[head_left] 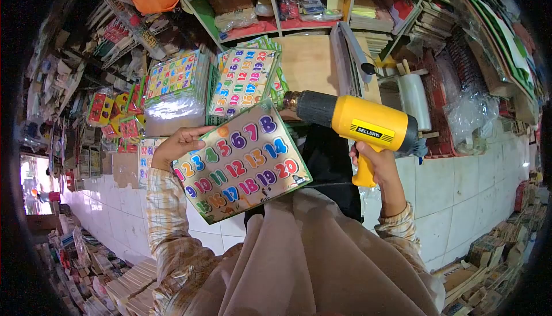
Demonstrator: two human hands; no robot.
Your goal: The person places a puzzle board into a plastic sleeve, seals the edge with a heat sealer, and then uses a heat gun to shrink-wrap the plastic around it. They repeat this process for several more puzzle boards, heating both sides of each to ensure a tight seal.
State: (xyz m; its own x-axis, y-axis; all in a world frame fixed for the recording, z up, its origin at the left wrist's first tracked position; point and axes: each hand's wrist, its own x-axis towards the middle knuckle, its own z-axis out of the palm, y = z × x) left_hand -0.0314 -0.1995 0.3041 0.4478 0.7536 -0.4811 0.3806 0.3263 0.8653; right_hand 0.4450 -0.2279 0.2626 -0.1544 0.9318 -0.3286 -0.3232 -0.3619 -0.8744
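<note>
My left hand point(183, 144) grips the upper left edge of a number puzzle board point(241, 169), which shows colourful numerals up to 20 and is tilted above my lap. In my right hand point(375, 163) is a yellow and black heat gun point(368, 121), held by its handle. Its metal nozzle point(290, 101) points left, just above the board's upper right corner. Beyond the board, a stack of similar number boards point(241, 80) lies on the table. Beside that stack stands a pile of alphabet boards point(171, 77).
The wooden table point(307, 63) carries a long grey sealer-like device point(348, 57) at its right. A roll of clear film point(415, 100) is farther right, near a red crate point(454, 138). Shelves point(313, 5) with packed goods stand behind; piled stock lines both sides of the tiled floor point(440, 201).
</note>
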